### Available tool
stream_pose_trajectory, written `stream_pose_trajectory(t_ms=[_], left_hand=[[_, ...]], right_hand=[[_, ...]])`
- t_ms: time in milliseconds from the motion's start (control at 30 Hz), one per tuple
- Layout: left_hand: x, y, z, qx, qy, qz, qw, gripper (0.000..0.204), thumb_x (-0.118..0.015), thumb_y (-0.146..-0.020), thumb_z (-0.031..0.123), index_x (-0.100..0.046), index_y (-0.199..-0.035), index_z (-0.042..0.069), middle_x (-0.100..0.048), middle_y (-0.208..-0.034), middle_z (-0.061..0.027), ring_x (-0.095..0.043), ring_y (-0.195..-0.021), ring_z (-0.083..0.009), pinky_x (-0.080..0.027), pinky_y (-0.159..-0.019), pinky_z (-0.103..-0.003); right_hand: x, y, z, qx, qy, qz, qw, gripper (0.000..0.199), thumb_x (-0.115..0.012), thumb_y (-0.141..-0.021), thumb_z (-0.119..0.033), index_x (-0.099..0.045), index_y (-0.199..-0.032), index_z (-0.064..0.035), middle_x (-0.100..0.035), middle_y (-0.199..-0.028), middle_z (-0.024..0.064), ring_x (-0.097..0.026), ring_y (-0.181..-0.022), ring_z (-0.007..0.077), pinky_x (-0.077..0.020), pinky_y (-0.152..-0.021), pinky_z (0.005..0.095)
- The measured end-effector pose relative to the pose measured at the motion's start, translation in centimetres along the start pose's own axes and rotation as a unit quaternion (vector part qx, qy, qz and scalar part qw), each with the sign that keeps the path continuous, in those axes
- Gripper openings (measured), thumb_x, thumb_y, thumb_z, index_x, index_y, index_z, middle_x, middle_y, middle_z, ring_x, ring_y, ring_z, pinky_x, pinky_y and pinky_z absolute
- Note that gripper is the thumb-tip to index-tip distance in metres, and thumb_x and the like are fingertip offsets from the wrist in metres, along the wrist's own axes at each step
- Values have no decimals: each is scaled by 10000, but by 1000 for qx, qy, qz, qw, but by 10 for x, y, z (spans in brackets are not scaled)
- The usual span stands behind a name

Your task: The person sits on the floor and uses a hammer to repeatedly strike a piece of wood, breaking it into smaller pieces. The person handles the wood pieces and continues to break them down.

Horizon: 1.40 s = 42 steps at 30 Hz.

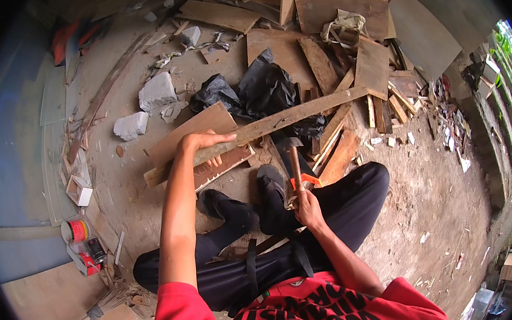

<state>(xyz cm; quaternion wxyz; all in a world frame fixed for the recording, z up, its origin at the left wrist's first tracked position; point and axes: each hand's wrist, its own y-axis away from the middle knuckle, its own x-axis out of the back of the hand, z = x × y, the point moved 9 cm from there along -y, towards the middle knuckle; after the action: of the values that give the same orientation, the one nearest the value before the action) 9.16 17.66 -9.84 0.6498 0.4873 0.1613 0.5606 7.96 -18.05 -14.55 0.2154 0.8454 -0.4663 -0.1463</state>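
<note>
A long, rough wooden plank (300, 113) slants across in front of me, its right end higher up toward the scrap pile. My left hand (201, 141) is closed around the plank near its left end, thumb on top and fingertips showing below. In my right hand (309, 209) is a hammer (295, 164), gripped by its wooden handle with the metal head up, apart from the plank. An orange piece (308, 180) shows just behind the hammer handle; its kind is unclear. Under the plank's left part lie a brown board (195, 129) and another board with a ragged edge (223, 168).
Black plastic sheeting (264, 83) lies beyond the plank. Scrap boards (373, 67) are heaped at the far right. White broken blocks (157, 92) sit at the far left. Cans (76, 230) and a broom (101, 307) are at my left. My crossed legs (356, 194) frame the work area.
</note>
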Motion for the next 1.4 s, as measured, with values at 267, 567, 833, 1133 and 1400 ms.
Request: stream_pose_trajectory(t_ms=[267,567,833,1133,1400], left_hand=[[31,17,24,-152,-183,298,925,686,-600,-844,659,-685,-926,-17,-702,-854,-213,-679,-861,-350,-518,-789,-434],[26,32,17,-207,-180,468,840,528,-520,-962,484,-646,-877,-21,-656,-944,-259,-617,-917,-444,-487,-788,-493],[27,52,8,-203,-172,421,867,517,-587,-922,485,-624,-1136,16,-641,-1153,-214,-595,-1100,-395,-475,-923,-453],[10,60,-4,-173,-255,417,855,637,-708,-843,423,-495,-1324,65,-571,-1280,-173,-531,-1210,-354,-402,-1001,-468],[-7,78,3,-169,-269,462,828,607,-733,-822,367,-474,-1293,87,-550,-1236,-125,-497,-1217,-304,-369,-989,-474]], right_hand=[[-56,-14,-29,-62,-185,-24,980,328,-611,-975,-228,-334,-1013,-57,-558,-794,88,-536,-521,143,-434,-384,297],[-83,-29,-55,-94,-264,2,960,316,-623,-966,-240,-356,-956,-70,-490,-753,61,-481,-507,143,-427,-415,312],[-110,19,-84,-285,-438,-277,806,333,-467,-1032,-279,-459,-1141,35,-519,-795,40,-469,-527,75,-413,-435,208],[-120,26,-110,-345,-533,-386,669,432,-386,-1051,-278,-453,-1263,93,-451,-652,6,-414,-424,29,-352,-316,150],[-88,9,-110,-414,-416,-392,708,570,-366,-1051,-326,-344,-1369,147,-388,-656,16,-394,-426,68,-349,-317,179]])
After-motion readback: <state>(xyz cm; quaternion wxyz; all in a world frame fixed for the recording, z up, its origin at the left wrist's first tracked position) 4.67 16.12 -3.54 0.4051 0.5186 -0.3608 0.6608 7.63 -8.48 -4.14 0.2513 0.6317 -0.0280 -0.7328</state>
